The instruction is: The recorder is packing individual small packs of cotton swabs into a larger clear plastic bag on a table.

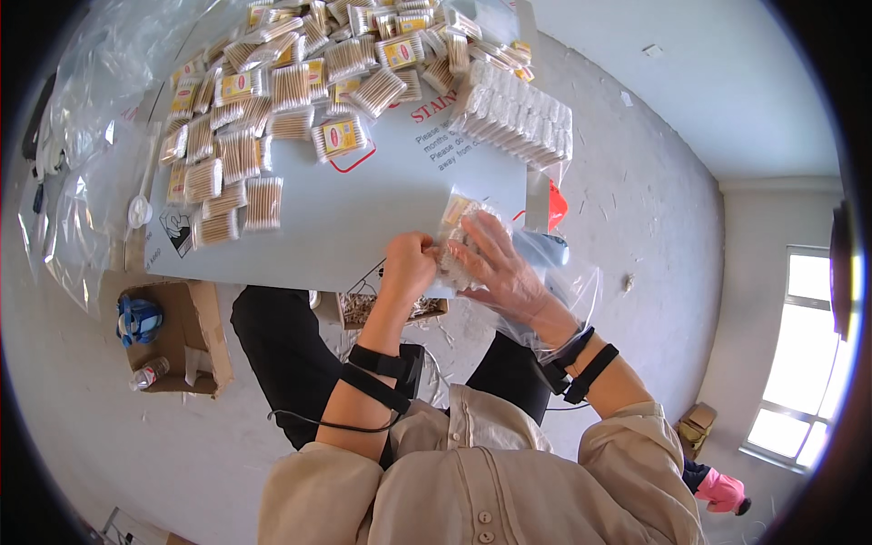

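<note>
My left hand [409,262] is closed on the near edge of a clear plastic bag [457,238] that holds small packs of cotton swabs. My right hand [495,268] lies flat with spread fingers on top of the same bag, pressing it at the near edge of the grey board [363,213] that serves as a table. Farther up the board lie several loose packs of cotton swabs [263,109]. A long clear sleeve of stacked packs [520,113] rests at the board's right side.
An open cardboard box [182,331] with a blue bottle stands on the floor at left. Clear plastic sheets [82,182] hang at the left. A small box of scraps [359,309] sits under the board. A window [804,363] is at right.
</note>
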Motion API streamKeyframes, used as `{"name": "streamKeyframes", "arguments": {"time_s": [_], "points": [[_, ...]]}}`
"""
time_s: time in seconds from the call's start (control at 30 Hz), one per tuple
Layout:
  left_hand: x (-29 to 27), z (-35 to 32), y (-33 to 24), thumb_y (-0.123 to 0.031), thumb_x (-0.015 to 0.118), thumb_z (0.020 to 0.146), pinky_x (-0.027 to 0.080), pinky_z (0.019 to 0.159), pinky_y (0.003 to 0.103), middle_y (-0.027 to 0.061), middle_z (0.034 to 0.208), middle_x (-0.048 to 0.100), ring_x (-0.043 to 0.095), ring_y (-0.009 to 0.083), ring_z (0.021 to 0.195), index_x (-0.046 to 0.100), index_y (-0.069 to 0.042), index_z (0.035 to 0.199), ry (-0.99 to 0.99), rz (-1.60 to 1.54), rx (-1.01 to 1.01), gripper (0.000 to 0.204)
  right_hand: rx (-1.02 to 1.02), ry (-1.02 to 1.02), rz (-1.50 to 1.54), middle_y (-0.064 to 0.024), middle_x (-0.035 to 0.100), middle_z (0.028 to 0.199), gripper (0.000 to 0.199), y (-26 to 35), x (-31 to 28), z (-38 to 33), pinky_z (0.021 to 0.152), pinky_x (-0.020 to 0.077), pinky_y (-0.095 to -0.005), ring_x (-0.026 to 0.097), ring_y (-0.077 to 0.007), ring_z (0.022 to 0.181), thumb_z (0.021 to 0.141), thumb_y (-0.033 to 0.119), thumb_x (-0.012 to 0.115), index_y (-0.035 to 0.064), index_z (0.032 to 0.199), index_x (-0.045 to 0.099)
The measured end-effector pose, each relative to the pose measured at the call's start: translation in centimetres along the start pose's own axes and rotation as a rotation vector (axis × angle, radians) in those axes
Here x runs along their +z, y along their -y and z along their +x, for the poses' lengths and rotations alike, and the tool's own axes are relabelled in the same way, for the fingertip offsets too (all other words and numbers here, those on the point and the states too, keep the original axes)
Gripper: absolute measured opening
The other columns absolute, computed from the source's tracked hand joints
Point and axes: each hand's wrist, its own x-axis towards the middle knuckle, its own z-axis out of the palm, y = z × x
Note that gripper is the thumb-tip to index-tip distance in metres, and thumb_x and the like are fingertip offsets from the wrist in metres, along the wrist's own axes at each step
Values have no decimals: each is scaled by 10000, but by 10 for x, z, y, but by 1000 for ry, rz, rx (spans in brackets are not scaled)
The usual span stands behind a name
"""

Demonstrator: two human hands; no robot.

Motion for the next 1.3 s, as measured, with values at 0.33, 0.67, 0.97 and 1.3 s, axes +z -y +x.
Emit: {"name": "streamKeyframes", "arguments": {"time_s": [0.33,0.67,0.97,1.3], "points": [[-1,-7,23,-6,558,810,503,666,348,165,725,661,648,227,668,668,63,905,-23,56,68,160,12,-14,6,-170,297,1486,896,4,3,5,1099,344,-513,293,-438,1358,588,212,844,153,1380,428],[-4,-42,26,74,626,729,507,651,346,143,917,641,629,260,728,635,9,908,-142,242,429,191,15,-61,51,-167,286,1499,991,-1,3,3,1084,357,-519,275,-464,1361,548,138,874,181,1396,364],[13,-38,21,98,561,789,467,588,323,123,826,621,589,245,638,546,10,837,-368,-129,537,101,11,47,26,-125,333,1476,943,-1,-9,14,1069,387,-501,313,-446,1341,545,183,871,143,1367,410],[-15,-28,4,82,563,767,434,560,297,96,755,589,562,196,618,524,-19,793,-88,118,785,112,-27,154,-84,-123,344,1454,783,6,-18,19,1066,392,-476,281,-400,1365,610,282,837,107,1290,489]]}}
